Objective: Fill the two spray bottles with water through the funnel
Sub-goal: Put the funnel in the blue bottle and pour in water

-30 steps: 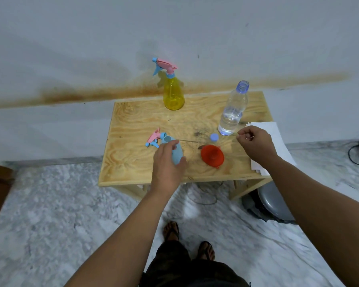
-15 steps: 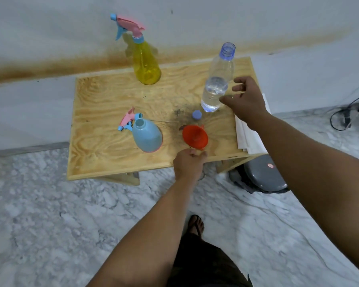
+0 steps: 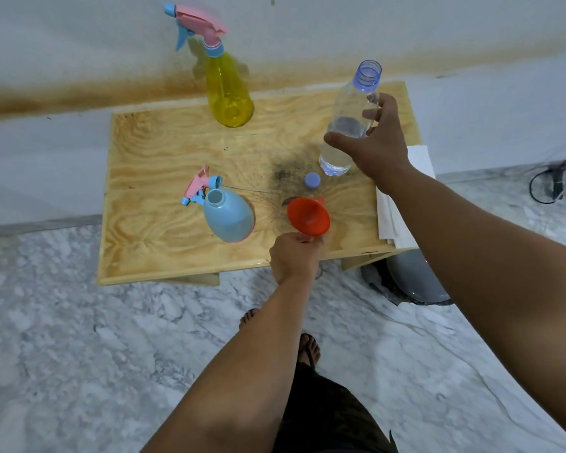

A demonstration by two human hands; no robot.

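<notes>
My left hand [image 3: 294,256] sits at the near edge of the table [image 3: 151,158], fingers curled around the narrow spout of the red funnel [image 3: 308,215], pinching it so the wide mouth tips up and away from me. The funnel is just right of the table's middle, close to the near edge.

My right hand [image 3: 378,142] is at the water bottle [image 3: 350,119], which stands uncapped toward the far right corner of the table, partly filled with clear water. My thumb lies across the front of the bottle and my fingers wrap behind it, so I have it gripped around its middle. Its base looks to be on the wood, though I cannot tell for sure. The small blue cap [image 3: 312,180] lies on the table just beside the bottle's base, between the bottle and the funnel, by a dark smudge on the wood.

The blue spray bottle [image 3: 229,215] stands left of the funnel, near the middle of the table, its neck open. Its pink and blue trigger head [image 3: 198,186] lies on the table touching the bottle's far left side. The yellow spray bottle [image 3: 229,89] stands at the far edge against the wall, its trigger head screwed on.

A stack of white paper [image 3: 402,204] hangs over the right edge of the table.
</notes>
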